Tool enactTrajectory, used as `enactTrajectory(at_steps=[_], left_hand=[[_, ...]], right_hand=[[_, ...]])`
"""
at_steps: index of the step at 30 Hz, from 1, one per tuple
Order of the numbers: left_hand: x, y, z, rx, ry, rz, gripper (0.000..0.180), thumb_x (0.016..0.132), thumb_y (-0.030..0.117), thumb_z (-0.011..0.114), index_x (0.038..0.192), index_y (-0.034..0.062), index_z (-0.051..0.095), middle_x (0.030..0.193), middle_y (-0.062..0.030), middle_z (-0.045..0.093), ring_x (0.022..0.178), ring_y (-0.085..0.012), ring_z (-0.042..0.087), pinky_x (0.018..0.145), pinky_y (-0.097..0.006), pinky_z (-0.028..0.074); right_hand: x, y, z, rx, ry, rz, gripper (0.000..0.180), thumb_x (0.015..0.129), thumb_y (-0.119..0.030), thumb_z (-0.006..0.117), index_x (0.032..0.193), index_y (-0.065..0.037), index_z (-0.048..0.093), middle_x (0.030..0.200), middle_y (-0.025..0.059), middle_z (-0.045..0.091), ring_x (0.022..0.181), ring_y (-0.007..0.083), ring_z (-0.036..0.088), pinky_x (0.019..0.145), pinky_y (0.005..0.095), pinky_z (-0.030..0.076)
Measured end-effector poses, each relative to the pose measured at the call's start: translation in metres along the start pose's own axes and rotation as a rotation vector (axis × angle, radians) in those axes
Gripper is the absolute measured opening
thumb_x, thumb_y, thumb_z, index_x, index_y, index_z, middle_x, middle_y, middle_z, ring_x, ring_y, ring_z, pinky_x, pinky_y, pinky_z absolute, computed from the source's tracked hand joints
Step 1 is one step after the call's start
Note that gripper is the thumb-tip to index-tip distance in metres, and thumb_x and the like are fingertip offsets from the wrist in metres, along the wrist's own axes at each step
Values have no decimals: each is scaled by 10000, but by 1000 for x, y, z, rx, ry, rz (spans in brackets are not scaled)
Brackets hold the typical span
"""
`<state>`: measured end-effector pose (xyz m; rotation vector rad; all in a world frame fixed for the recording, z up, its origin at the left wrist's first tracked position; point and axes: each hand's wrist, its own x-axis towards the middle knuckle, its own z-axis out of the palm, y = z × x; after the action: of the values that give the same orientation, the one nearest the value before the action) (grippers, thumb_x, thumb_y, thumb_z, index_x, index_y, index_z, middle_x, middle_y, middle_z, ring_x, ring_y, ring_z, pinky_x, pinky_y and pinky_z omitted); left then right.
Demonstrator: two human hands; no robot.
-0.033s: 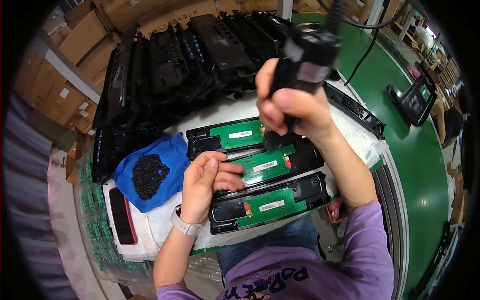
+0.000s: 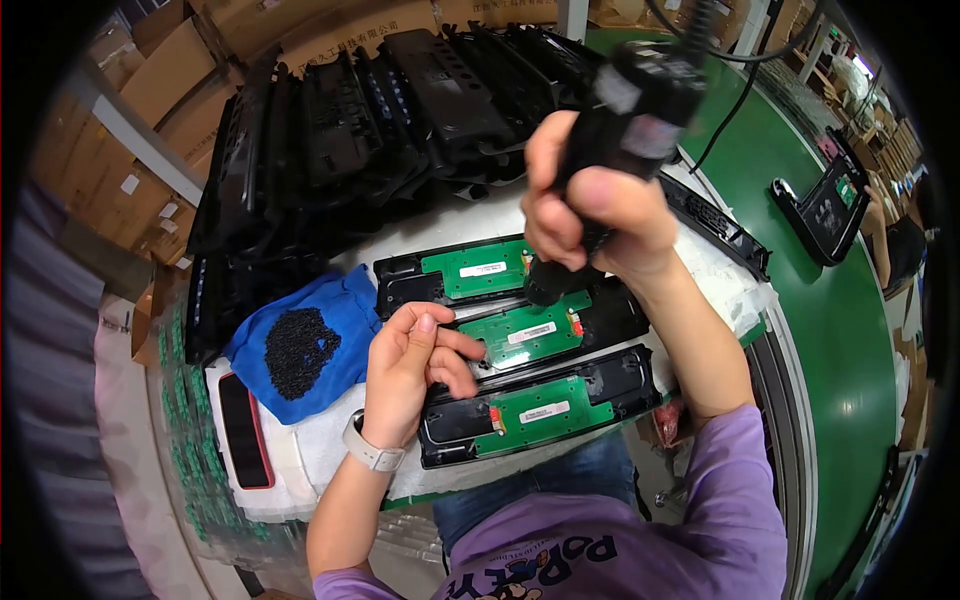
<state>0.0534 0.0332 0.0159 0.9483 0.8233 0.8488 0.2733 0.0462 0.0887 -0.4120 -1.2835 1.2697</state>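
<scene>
My right hand (image 2: 600, 215) is wrapped round a black electric screwdriver (image 2: 625, 120), which leans over the middle panel. Its lower end (image 2: 548, 285) is at the upper edge of that panel's green circuit board (image 2: 515, 335); the bit itself I cannot make out. My left hand (image 2: 410, 365) is at the left end of this board, thumb and forefinger pinched together and the other fingers loosely curled. Anything in the pinch is too small to see. Black panels with green boards lie behind (image 2: 400, 280) and in front (image 2: 455, 430) of the middle one.
On the left, a blue cloth (image 2: 345, 300) holds a heap of small black screws (image 2: 298, 352), beside a red-edged phone (image 2: 245, 430). Stacked black housings (image 2: 440, 100) fill the table's back. A person's hand (image 2: 877, 215) is by another black panel (image 2: 825, 215) at right.
My right hand and the screwdriver's top have shifted a little to the right, so the tool leans more. The left hand's lower fingers have moved slightly. The panels lie as before.
</scene>
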Motion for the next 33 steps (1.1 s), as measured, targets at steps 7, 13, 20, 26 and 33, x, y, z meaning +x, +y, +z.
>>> enactTrajectory(at_steps=[7,13,20,26,33], left_hand=[[-8,1,-3,80,-202,72,124,949,168,459,981,48,453,640,-53,551,490,-66,480,445,-180,327],[-11,5,6,87,-209,42,113,926,125,506,960,28,460,796,-128,636,668,-190,644,582,-226,483],[-6,-3,-3,102,-189,81,132,905,131,551,886,3,528,808,-132,646,655,-172,638,596,-231,490],[-5,-5,-4,132,-186,128,162,882,172,589,886,25,520,773,-139,634,588,-165,617,549,-243,506],[-6,-4,5,155,-121,150,147,911,112,532,971,-20,560,911,-123,648,762,-139,613,662,-217,472]], right_hand=[[-2,-4,7,269,-104,-230,420,867,-433,509,996,-36,456,602,14,471,427,113,450,518,300,446],[-4,1,11,301,-58,-319,425,870,-445,496,989,-37,472,604,16,475,426,117,446,512,304,443],[-6,5,16,309,-13,-310,415,870,-443,489,978,-42,476,596,17,473,417,117,442,497,299,439],[-9,8,20,284,10,-322,429,869,-457,482,983,-43,472,593,15,469,416,114,440,499,301,439],[-6,7,22,347,71,-255,372,882,-395,454,969,-34,470,583,30,469,409,129,435,482,299,417]])
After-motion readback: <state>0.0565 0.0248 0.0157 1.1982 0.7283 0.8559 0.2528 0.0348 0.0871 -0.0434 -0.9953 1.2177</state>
